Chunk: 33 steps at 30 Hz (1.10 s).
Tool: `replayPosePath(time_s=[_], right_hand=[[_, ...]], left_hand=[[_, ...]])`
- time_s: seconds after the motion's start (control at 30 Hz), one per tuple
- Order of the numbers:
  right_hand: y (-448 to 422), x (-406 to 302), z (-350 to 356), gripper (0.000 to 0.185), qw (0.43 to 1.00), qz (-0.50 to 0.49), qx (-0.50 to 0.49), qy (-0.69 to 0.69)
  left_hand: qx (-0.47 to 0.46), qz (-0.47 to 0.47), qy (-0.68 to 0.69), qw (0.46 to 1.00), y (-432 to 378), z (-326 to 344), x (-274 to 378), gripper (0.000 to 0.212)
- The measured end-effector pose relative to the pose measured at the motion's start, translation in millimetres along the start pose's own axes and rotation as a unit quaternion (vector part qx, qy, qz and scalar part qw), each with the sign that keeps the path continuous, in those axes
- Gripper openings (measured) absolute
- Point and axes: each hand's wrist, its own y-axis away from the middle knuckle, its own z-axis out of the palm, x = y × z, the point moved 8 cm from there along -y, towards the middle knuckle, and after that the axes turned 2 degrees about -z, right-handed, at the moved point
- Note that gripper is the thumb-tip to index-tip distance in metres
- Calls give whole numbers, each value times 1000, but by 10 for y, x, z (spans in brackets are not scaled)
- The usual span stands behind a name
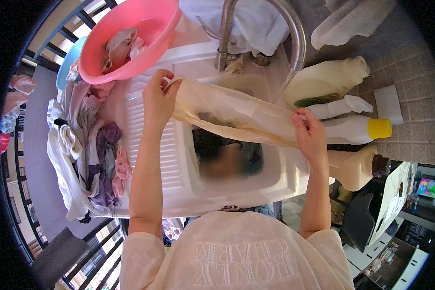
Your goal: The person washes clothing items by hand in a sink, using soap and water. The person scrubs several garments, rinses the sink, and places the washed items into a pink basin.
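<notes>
Between my two hands a sheer cream-coloured fabric is stretched over the basin of a white laundry sink. My left hand pinches its upper left end above the ribbed washboard. My right hand grips the other end, near the bottles at the right. Below the fabric, the basin holds dark water with a blurred reflection on it. What else lies in the water cannot be made out.
A pink basin holding clothes stands at the upper left, above heaped garments. A metal faucet rises behind the sink. Several bottles, one with a yellow cap, line the right side. White cloth is bundled behind the faucet.
</notes>
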Motion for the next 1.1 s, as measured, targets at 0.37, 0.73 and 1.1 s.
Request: replayPosePath(time_s=[0.37,0.73,1.1], right_hand=[[-562,628,2068,46,988,-22,-56,145],[-594,1394,2883,53,910,81,-299,276],[-376,-353,838,40,990,-92,-35,98]], left_hand=[[-189,-123,-239,944,624,1534,-1461,52],[-203,-56,-369,905,1461,2053,-2172,73],[-209,-56,-370,904,457,898,-866,42]])
